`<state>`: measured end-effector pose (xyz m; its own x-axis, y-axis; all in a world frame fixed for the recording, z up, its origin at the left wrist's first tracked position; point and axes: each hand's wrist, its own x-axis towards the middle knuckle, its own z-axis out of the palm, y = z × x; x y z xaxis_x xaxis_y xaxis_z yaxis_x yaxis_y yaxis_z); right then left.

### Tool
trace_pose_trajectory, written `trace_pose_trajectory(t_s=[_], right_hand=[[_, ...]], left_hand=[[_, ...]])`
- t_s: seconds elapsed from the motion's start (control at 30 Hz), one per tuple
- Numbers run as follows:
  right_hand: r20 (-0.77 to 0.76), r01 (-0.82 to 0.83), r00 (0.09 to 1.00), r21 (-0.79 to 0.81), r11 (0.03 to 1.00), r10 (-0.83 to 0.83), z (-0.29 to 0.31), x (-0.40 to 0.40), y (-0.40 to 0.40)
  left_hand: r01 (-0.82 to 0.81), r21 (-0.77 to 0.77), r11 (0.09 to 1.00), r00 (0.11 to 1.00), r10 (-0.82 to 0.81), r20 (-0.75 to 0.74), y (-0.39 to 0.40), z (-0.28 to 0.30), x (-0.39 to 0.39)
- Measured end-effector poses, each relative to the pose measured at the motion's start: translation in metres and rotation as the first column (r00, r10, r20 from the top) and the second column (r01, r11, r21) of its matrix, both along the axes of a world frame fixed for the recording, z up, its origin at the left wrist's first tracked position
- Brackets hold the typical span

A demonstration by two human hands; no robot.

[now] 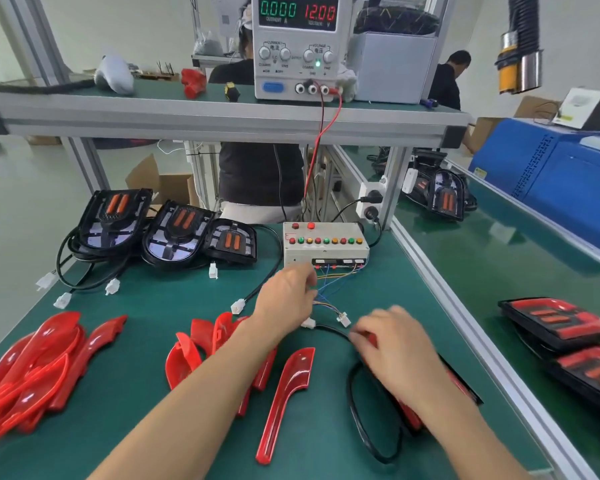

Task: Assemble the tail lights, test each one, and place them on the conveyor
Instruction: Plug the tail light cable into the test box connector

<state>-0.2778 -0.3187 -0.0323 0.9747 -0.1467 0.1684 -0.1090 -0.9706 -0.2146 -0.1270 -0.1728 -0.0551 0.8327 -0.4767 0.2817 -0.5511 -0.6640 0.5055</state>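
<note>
Your right hand (pixel 392 355) lies on top of the tail light (pixel 458 382) at the near right of the table (pixel 153 306), and this light is mostly hidden under it; only a black edge and a bit of red lens show. The fingers there are curled, and they seem to pinch the black cable (pixel 355 403) close to where it leaves the light, but blur makes this uncertain.

Your left hand (pixel 288 296) reaches forward to the test box (pixel 326 244). Its fingers are bent near the thin coloured wires (pixel 329 282) below the box, and I cannot tell if they hold a wire or plug.

The relation that matters, I think, is this: the two white plugs (pixel 326 321) lie on the mat between your hands, just ahead of the right fingers and just behind the left ones. The cable runs in a loop from the light toward them, so the left hand is slightly nearer.

The cable is smooth, round and flexible. The plugs are small, hard white plastic blocks. The loose red lenses (pixel 284 403) are glossy, long and curved. The mat is dull green.

The supply meter (pixel 297 12) reads zero current, so I judge the test is not yet running.
</note>
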Motion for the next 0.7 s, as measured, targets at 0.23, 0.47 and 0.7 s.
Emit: trace_pose_trajectory(t_s=[0.23, 0.47, 0.7], right_hand=[[-0.255, -0.102, 0.965, -0.158, 0.982, 0.060, -0.030, 0.075, 0.028], [-0.163, -0.091, 0.985, -0.168, 0.982, 0.064, -0.047, 0.088, 0.032], [-0.180, -0.150, 0.975, -0.109, 0.983, 0.129, -0.035, 0.085, 0.023]], left_hand=[[0.309, 0.275, 0.910, 0.951, -0.297, -0.087, -0.019, 0.008, 0.023], [0.354, 0.291, 0.889, 0.913, -0.261, -0.313, -0.021, 0.012, 0.040], [0.343, 0.056, 0.938, 0.877, -0.299, -0.377, -0.010, 0.005, 0.053]])
